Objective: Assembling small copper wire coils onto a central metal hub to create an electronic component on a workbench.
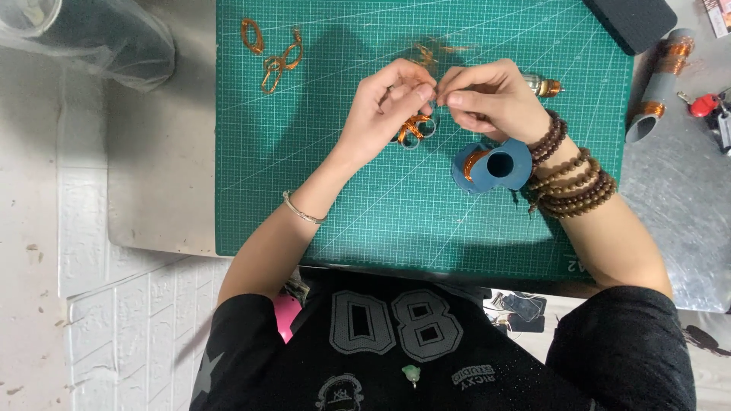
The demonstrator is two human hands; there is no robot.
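The left hand (386, 106) and the right hand (487, 99) are meeting fingertip to fingertip over the green cutting mat (335, 190), both pinching closed on a small coil of copper wire with grey rings (415, 128) that is hanging just under the left fingers. What exactly is sitting between the fingertips is too small to make out. A thin bangle (303, 210) is lying around the left wrist, and several strands of brown wooden beads (571, 179) are wrapping the right one.

Just below the right hand, resting on the mat, a blue spool (491, 166) with a round hole is showing a lick of copper at its side. Behind the right hand, toward the mat's far edge, a small metal-and-copper part (544, 86) is peeking out. In the mat's far left corner, loose copper loops (274, 53) are lying apart from the hands. Off the mat's right edge, a grey tube wound with copper bands (659, 87) is lying on the metal table (160, 167), and a dark block (628, 21) is overlapping the mat's far right corner. A clear plastic bag (91, 38) is sitting well off the mat's left side.
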